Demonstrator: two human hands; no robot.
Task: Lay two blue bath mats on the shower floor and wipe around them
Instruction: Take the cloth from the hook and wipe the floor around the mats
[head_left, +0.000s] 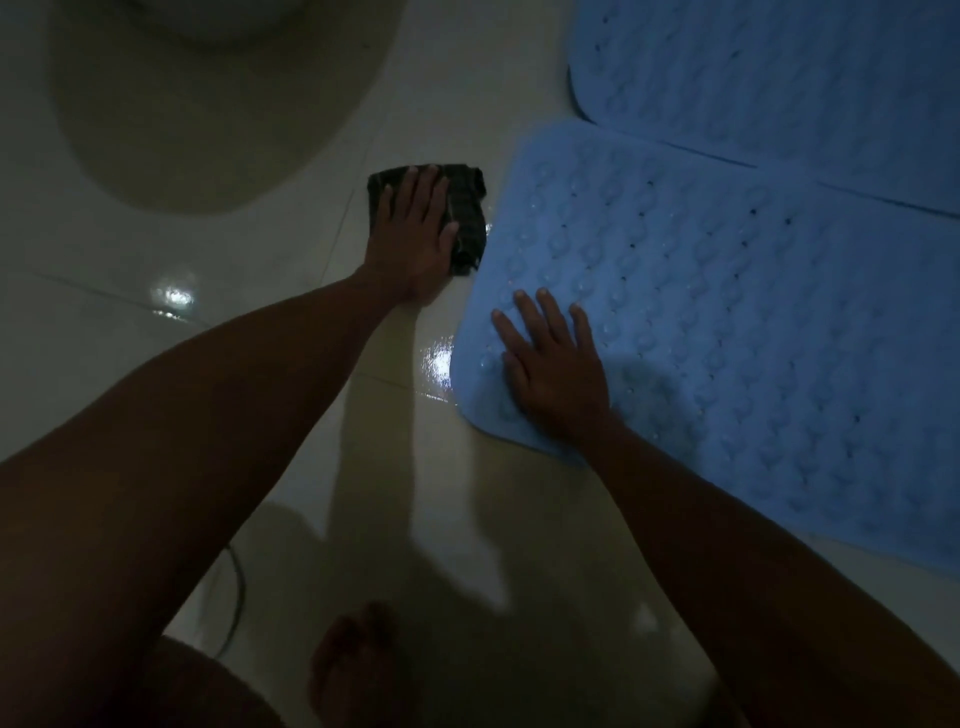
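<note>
Two blue bath mats lie flat on the pale tiled floor. The near mat fills the right side, and the far mat sits above it, overlapping its top edge. My right hand rests palm down with spread fingers on the near mat's left corner. My left hand presses flat on a dark checked cloth on the wet tiles just left of that mat.
The rounded base of a toilet stands at the upper left. The tiled floor shines with wet patches. My bare foot is at the bottom centre, with a thin cord beside it.
</note>
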